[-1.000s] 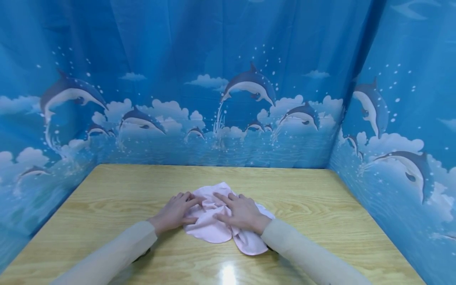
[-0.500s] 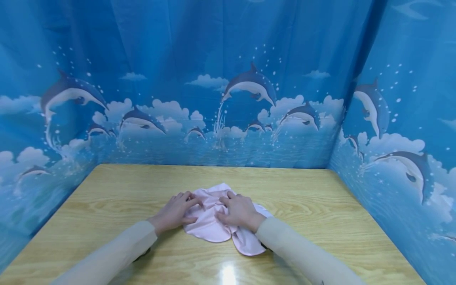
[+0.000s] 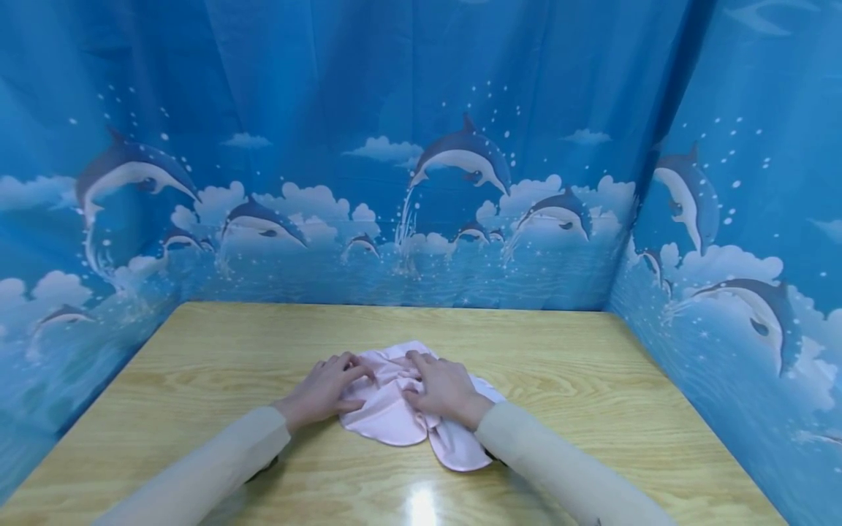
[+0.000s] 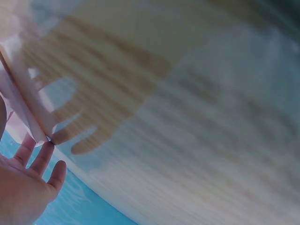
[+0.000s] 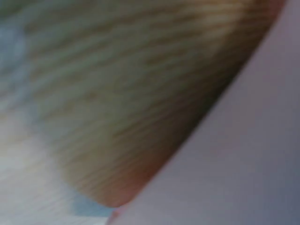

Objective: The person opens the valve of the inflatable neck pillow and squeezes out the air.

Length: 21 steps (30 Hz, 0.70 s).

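A rumpled pale pink cloth (image 3: 393, 424) with rounded edges lies on the table at the middle of the head view. My left hand (image 3: 322, 391) rests at its left side, fingers and thumb spread apart over the edge. On the right part lies my right hand (image 3: 449, 391), palm down, with its fingers slightly bent and the thumb apart from them. Creases run through the fabric between the hands. In the left wrist view, the left hand's fingertips (image 4: 57, 172) show beside the cloth's edge. The cloth (image 5: 239, 154) fills the right wrist view's lower right and hides the right fingers.
A wood-grain table (image 3: 217, 351) extends around the cloth. Blue curtains (image 3: 368, 88) printed with dolphins stand behind it and along both sides. A bright light reflection shows near the table's front.
My right hand's spread fingers have drawn in and bent a little on the cloth, and the fabric beneath has bunched slightly. The left hand has stayed in place.
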Available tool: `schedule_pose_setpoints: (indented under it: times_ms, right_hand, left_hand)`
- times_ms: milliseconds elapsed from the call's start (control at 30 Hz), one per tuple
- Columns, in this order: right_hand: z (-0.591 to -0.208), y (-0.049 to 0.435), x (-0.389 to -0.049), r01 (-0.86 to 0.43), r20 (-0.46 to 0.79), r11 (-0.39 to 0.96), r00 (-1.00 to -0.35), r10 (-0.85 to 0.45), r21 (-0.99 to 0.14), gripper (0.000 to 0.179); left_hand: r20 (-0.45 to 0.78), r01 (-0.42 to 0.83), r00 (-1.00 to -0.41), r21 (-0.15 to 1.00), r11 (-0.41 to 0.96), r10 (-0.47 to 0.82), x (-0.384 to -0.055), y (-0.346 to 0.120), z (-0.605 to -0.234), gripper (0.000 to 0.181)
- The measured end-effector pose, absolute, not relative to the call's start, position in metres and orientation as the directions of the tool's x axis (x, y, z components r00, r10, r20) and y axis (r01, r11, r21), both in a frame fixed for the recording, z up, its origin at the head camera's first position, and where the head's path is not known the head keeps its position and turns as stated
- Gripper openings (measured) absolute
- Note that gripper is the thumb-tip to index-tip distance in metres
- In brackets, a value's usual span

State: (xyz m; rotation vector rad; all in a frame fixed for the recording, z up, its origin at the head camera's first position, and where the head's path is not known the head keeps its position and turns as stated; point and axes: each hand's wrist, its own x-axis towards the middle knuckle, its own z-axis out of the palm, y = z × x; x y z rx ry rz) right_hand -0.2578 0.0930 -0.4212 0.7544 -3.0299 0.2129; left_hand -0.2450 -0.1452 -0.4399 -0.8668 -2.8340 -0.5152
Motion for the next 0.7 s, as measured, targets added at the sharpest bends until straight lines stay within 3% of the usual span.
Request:
schedule_pose_setpoints:
  times_ms: [167,333,700]
  right_hand:
    - [-0.4204,0.0934,-0.2569,-0.456,0.034,0.883,-0.89,-0.455,-0.115,0.076]
    - [-0.4204,0.0922,-0.2566,-0.456,0.03,0.888,-0.89,-0.455,-0.066,0.071]
    - [-0.4249,0.0946,-0.2596,-0.463,0.097,0.882,-0.886,-0.454,-0.095,0.06]
  left_hand:
    - [0.214,0.561,-0.828,0.288,0.776,0.518,-0.2453,-0.1453,-0.4396,0.034]
    - [0.184,0.544,-0.839,0.295,0.785,0.512,-0.2448,-0.1449,-0.4374,0.032]
    - [0.175,0.54,-0.841,0.287,0.791,0.511,-0.2447,-0.144,-0.437,0.033]
